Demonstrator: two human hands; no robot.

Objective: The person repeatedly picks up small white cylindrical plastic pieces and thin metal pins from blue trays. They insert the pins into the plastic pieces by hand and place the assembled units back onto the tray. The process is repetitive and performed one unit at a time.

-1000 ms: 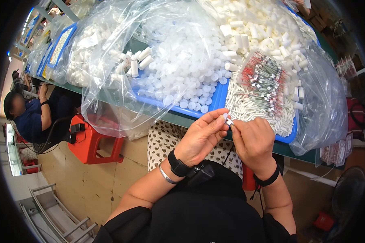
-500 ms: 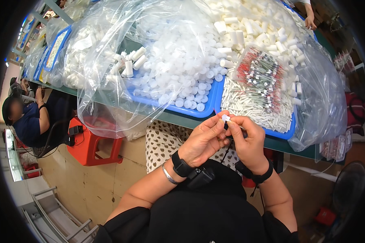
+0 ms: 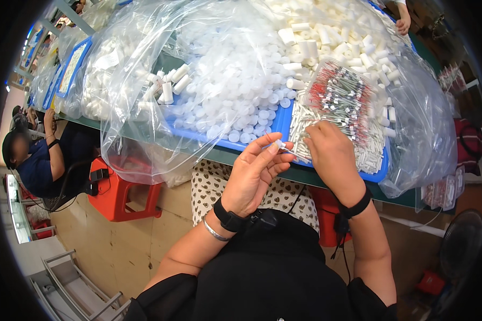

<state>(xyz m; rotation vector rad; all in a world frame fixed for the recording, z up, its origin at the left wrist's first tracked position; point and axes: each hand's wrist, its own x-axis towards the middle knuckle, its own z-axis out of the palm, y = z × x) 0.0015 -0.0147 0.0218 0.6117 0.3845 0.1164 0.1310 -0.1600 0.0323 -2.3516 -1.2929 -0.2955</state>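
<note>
My left hand is raised just in front of the table edge. Its thumb and forefinger pinch a small white plastic piece, from which a thin pale stem points right. My right hand reaches over the front of a blue tray full of short white rods. Its fingers curl down among the rods, and whatever lies between the fingertips is hidden. On top of the rods rests a clear plastic box of thin red-and-grey wired parts, just beyond this hand.
Left of the rods, another blue tray holds a heap of translucent white discs. Thick white cylinders are piled behind. Clear plastic bags drape over the table edge. A red stool and a seated person are at left.
My hands have separated. The right one has moved forward onto the white rods, while the left has shifted slightly left and up, still pinching the white piece.
</note>
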